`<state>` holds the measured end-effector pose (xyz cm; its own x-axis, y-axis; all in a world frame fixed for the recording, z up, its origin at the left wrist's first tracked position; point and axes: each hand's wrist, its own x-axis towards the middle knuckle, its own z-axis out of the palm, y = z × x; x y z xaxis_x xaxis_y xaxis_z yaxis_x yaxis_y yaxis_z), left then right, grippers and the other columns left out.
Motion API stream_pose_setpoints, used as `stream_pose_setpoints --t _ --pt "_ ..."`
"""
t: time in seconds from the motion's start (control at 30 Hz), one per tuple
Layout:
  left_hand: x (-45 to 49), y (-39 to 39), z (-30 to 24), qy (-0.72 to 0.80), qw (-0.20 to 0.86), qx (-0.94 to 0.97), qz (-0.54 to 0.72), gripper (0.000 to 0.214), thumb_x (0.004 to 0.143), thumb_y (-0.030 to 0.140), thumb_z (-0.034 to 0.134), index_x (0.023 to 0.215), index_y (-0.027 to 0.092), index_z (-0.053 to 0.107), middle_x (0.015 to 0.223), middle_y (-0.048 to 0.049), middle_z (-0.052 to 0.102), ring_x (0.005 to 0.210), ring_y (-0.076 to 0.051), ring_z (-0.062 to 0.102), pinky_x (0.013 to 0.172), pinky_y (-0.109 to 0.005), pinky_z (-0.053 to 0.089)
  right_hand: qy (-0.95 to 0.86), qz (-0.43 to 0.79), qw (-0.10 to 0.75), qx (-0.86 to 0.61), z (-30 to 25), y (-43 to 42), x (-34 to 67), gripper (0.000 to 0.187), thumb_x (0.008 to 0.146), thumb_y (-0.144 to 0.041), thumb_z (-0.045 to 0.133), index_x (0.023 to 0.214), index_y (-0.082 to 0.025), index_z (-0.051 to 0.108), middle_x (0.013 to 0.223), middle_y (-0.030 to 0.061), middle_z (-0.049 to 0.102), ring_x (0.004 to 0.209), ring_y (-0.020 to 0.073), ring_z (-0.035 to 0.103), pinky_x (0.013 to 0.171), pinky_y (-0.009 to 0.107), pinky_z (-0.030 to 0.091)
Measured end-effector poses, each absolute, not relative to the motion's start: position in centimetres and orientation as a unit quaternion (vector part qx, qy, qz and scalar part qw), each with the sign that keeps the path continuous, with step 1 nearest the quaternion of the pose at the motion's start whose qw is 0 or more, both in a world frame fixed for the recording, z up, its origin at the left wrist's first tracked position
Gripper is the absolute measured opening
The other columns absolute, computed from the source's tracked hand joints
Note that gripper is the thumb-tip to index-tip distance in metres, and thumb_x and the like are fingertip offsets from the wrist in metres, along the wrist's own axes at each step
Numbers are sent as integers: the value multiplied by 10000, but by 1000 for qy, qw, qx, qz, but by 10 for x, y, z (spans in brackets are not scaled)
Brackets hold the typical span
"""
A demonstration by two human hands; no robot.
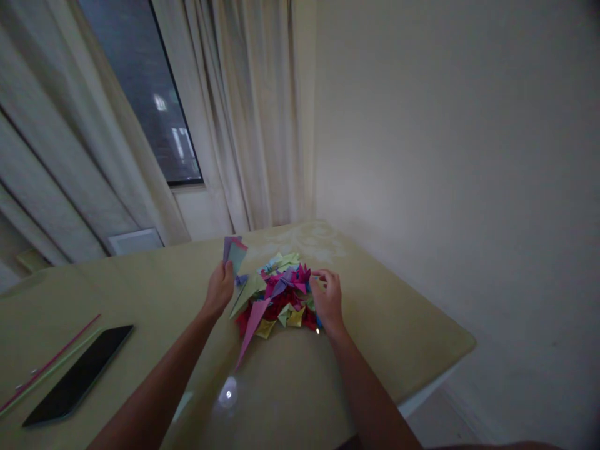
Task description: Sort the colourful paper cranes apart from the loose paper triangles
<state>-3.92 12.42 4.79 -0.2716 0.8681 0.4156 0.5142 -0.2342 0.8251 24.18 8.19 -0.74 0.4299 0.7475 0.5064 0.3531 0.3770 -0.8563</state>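
Note:
My left hand (220, 289) is closed on a few sheets of coloured paper (235, 253), purple, pink and pale blue-green, held up at the left of a heap. That heap is made of folded paper pieces (284, 297) in red, magenta, yellow, green and purple, several looking like origami cranes. A long pink folded paper piece (254, 322) juts from its front left. At the heap's right side is my right hand (329, 297), its fingers bent and slightly apart. I cannot make out anything between its fingertips.
A black phone or tablet (79, 375) lies on the table at the left. Beside it are a thin pink stick (56, 355) and a green stick (47, 375). The table (394, 331) meets the wall (450, 187) at the right. Curtains (253, 112) hang behind.

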Motion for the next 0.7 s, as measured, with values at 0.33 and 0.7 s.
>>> stream_pose_setpoints --t 0.33,0.7 --pt "42 120 52 507 250 660 494 562 993 698 421 979 185 648 894 -65 693 839 -229 640 811 -363 534 -492 159 655 -551 -4 81 245 210 879 -385 642 965 -218 738 1087 84 649 1012 259 630 924 387 516" --pt "39 162 91 521 220 676 472 734 1036 719 205 1033 161 681 851 -77 656 798 -240 617 753 -362 514 -459 177 663 -564 -9 86 246 212 839 -384 660 930 -210 740 1059 94 638 963 265 641 900 392 532"
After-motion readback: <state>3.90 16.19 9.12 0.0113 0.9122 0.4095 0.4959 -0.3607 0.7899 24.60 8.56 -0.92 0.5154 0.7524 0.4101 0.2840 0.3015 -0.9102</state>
